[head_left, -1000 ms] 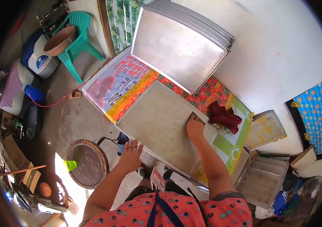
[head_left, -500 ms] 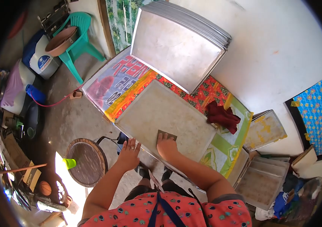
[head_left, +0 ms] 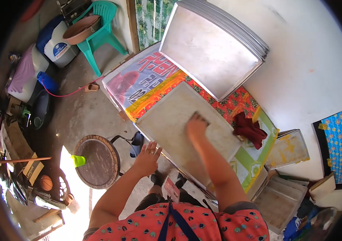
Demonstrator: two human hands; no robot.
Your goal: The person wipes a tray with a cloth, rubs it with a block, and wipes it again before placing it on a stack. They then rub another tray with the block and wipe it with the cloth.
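A flat metal tray (head_left: pixel 171 120) lies on the covered table. My right hand (head_left: pixel 197 126) presses a small dark flat pad (head_left: pixel 205 120) on the tray's surface, right of its middle; the hand is slightly blurred. My left hand (head_left: pixel 147 160) rests at the tray's near edge with its fingers spread, a ring on one of them, holding nothing. A dark red cloth (head_left: pixel 250 130) lies crumpled by the tray's right corner. Behind the tray, a tall stack of metal trays (head_left: pixel 213 44) leans near the wall.
A round wooden stool (head_left: pixel 97 161) with a green cup (head_left: pixel 78 161) stands left of me. A green chair (head_left: pixel 106 32) holds a brown basin (head_left: pixel 81 30). More trays (head_left: pixel 281 199) stand at the lower right, beside a yellow-stained tray (head_left: pixel 287 148).
My right hand has moved up the tray, away from my body, with the pad. My left hand stays at the near edge. The whole view has shifted slightly.
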